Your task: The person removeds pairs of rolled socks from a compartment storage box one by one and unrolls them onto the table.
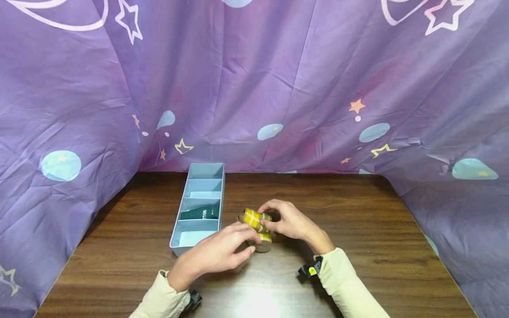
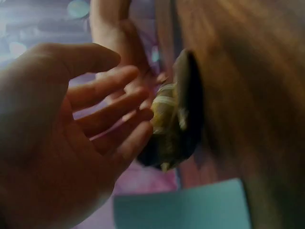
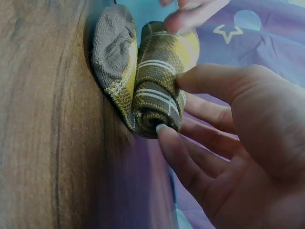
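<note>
A yellow and brown plaid sock [image 1: 252, 217] with white lines lies partly rolled up on the table, and its grey-brown end [image 3: 113, 40] is spread flat beside the roll. My right hand [image 1: 293, 223] pinches the roll from the right; in the right wrist view one fingertip is at its spiral end and another on its side. From the left, my left hand [image 1: 220, 249] reaches over the near part of the sock, fingers loosely bent. In the left wrist view that hand [image 2: 71, 129] has spread fingers close to the roll; whether they touch it is hard to tell.
Left of the sock stands a light blue divided tray [image 1: 172, 240]. One of its compartments holds a dark green item [image 1: 199, 213] with white lettering. Purple patterned cloth [image 1: 254, 88] hangs behind and at both sides of the wooden table [image 1: 358, 221].
</note>
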`<state>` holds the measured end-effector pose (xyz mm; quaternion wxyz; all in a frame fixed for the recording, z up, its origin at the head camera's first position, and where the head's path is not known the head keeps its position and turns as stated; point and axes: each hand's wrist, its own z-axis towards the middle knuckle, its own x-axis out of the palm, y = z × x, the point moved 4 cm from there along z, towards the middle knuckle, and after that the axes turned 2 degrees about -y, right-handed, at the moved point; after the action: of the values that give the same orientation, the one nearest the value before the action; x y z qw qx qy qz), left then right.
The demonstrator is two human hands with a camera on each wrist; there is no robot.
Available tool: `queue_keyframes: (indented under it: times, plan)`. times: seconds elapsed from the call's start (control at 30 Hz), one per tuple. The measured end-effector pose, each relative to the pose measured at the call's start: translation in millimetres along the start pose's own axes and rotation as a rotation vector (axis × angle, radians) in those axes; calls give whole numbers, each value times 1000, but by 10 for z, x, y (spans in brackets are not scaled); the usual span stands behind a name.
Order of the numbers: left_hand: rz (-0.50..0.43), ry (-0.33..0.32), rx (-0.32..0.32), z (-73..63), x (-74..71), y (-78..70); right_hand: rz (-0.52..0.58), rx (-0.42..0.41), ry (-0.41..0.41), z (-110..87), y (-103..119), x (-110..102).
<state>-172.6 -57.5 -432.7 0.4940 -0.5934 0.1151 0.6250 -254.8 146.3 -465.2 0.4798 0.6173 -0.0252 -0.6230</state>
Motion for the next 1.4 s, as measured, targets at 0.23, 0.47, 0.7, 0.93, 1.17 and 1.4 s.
queue_keyframes:
  times: [0.23, 0.47, 0.7, 0.93, 1.17, 1.4]
  plan:
    - [77, 23, 9, 1, 179, -34, -48, -10, -26, 9, 1, -7]
    - [69, 139, -106, -34, 364, -64, 2, 1, -30, 13, -9, 14]
    - [94, 167, -182, -57, 438, -64, 13, 34, 3, 0, -12, 18]
    - [147, 113, -129, -30, 427, -58, -22, 24, 22, -15, -1, 34]
    - [215, 69, -125, -13, 440, -40, -66, -9, 19, -18, 14, 44]
    - [225, 32, -118, -12, 449, -29, -42, 3, -10, -3, 13, 32]
